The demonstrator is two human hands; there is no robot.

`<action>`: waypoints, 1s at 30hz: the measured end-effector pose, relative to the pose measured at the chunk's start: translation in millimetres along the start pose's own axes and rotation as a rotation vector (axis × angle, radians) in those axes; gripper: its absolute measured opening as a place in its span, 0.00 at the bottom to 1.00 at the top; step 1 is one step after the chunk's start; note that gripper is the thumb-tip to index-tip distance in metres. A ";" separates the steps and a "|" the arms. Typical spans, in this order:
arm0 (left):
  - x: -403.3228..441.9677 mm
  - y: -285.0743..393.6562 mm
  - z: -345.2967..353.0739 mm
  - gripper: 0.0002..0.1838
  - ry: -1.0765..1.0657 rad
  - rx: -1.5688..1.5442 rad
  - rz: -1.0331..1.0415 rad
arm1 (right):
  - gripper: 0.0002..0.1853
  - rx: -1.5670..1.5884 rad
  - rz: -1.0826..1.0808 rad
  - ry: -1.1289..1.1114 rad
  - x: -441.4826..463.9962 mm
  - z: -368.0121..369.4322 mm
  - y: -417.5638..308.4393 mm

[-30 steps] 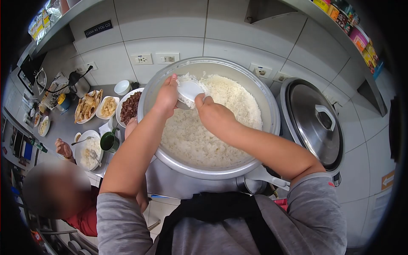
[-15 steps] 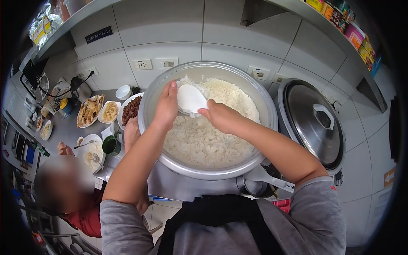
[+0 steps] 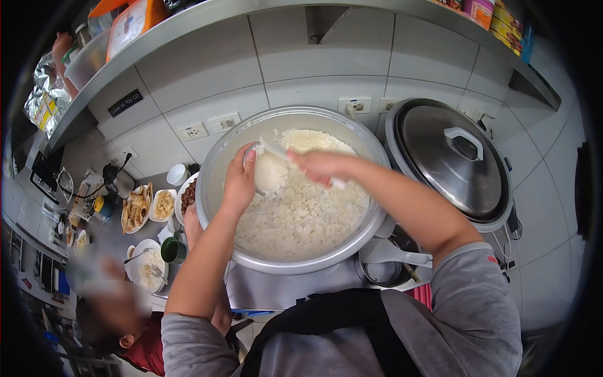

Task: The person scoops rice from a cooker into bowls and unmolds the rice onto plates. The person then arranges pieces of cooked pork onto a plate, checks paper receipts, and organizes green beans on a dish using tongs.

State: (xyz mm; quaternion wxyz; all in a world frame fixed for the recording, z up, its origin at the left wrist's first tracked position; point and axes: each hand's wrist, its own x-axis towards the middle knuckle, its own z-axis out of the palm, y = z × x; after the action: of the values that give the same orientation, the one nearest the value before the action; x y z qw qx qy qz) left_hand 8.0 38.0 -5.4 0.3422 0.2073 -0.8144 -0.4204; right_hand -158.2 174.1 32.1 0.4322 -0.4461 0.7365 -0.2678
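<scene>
Head view: the left hand (image 3: pixel 239 182) grips a bowl (image 3: pixel 252 149) of smoothly domed white rice (image 3: pixel 271 174); the right hand (image 3: pixel 319 167) grasps a paddle (image 3: pixel 275 149), now edge-on, uncovering the mound.

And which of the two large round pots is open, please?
The left pot: no lid is on it, so the white rice inside shows. The right pot is covered by a metal lid.

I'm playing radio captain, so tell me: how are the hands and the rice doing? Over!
Left hand holding container heaped with rice, over pot. Right hand gripping white paddle. Nothing seen blocking the pot.
</scene>
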 end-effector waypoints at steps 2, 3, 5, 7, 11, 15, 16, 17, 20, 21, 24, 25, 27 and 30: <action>0.0 -8.8 4.1 0.21 0.102 0.180 0.024 | 0.34 0.094 -0.006 -0.032 3.1 28.3 0.4; -1.4 -8.4 2.9 0.21 0.096 0.187 0.013 | 0.36 -0.016 -0.076 0.033 4.8 39.5 1.0; -0.8 -7.3 -1.2 0.21 0.119 0.196 0.057 | 0.39 -0.114 -0.146 0.088 9.9 51.3 2.4; -4.0 1.4 -2.3 0.21 0.093 0.239 0.008 | 0.41 -0.323 -0.218 0.055 19.1 51.8 2.6; -3.1 -2.4 -4.2 0.22 0.034 0.324 -0.060 | 0.41 -0.524 -0.333 0.122 25.6 40.6 -6.1; 6.0 -4.7 -2.7 0.23 0.183 -0.062 -0.071 | 0.40 -0.454 -0.064 -0.038 5.6 4.6 -29.3; 3.3 11.6 -5.1 0.25 0.181 -0.250 -0.249 | 0.38 -0.479 -0.173 0.030 -2.2 7.6 -27.5; 2.4 23.0 -7.4 0.26 0.174 -0.446 -0.424 | 0.36 -0.505 -0.279 0.096 -8.8 14.3 -26.0; -0.5 30.3 -9.9 0.27 0.193 -0.544 -0.441 | 0.33 -0.603 -0.275 0.328 -10.8 47.1 -23.0; 0.6 21.1 -7.5 0.27 0.194 -0.548 -0.440 | 0.33 -0.562 -0.234 0.360 -14.4 49.9 -30.1; 6.5 -10.6 -7.2 0.27 0.216 -0.217 -0.198 | 0.32 -0.583 -0.202 0.416 -7.3 54.0 -38.7; 8.0 -12.1 -9.2 0.27 0.203 -0.261 -0.194 | 0.32 -0.608 -0.207 0.453 -5.2 53.5 -38.5; 5.1 -4.0 -10.3 0.26 0.184 -0.300 -0.188 | 0.32 -0.624 -0.250 0.442 -6.3 44.9 -40.1; 0.9 20.0 -17.8 0.24 0.174 -0.560 -0.281 | 0.32 -0.505 -0.275 0.415 -11.8 25.4 -37.7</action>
State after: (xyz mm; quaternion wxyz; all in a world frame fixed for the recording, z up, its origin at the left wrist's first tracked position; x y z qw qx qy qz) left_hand 19.4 39.0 18.8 0.3929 0.2506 -0.5984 -0.6518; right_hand -117.3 167.1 54.0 0.1092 -0.5702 0.7845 -0.2178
